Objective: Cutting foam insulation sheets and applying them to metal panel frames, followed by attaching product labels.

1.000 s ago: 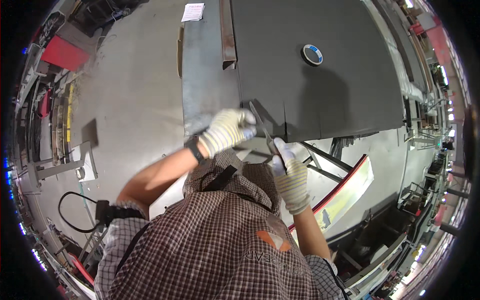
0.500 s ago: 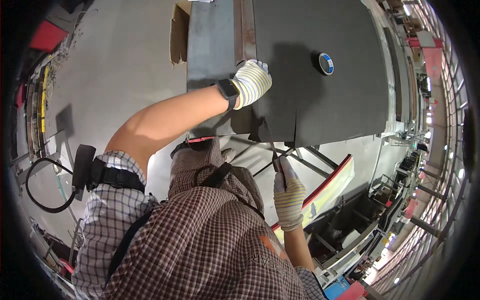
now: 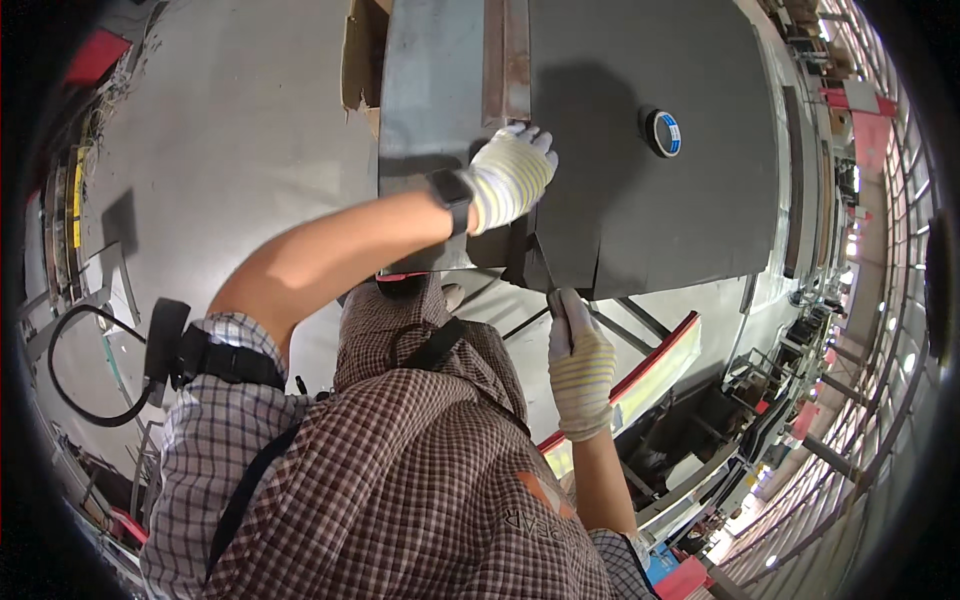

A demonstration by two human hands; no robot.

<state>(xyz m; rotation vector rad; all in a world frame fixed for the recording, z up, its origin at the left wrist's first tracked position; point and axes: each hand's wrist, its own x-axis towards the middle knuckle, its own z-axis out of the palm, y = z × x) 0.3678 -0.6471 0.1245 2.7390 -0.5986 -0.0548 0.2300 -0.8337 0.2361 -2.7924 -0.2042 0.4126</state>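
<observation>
On the workbench seen from the head camera, a large dark sheet (image 3: 650,200) lies flat, and both gloved hands work at its near edge. The left hand (image 3: 510,175) rests palm-down with fingers spread on the sheet beside a rusty steel bar (image 3: 505,60); it grips nothing and serves as a hold-down. Compared with one second ago, this hand has moved away from the near edge, where it sat close to the right hand, and now presses further up the sheet with the arm extended. The right hand (image 3: 580,365) is closed around a slim tool, probably a cutting knife (image 3: 553,295), though the blade is too small to confirm. Its tip meets the sheet edge where a narrow cut line (image 3: 598,270) runs inward. A roll of tape (image 3: 662,132) sits on the sheet, well apart from both hands. The shift of the left hand suggests the sheet is now braced ahead of the blade, so cutting is judged to be under way rather than complete.
</observation>
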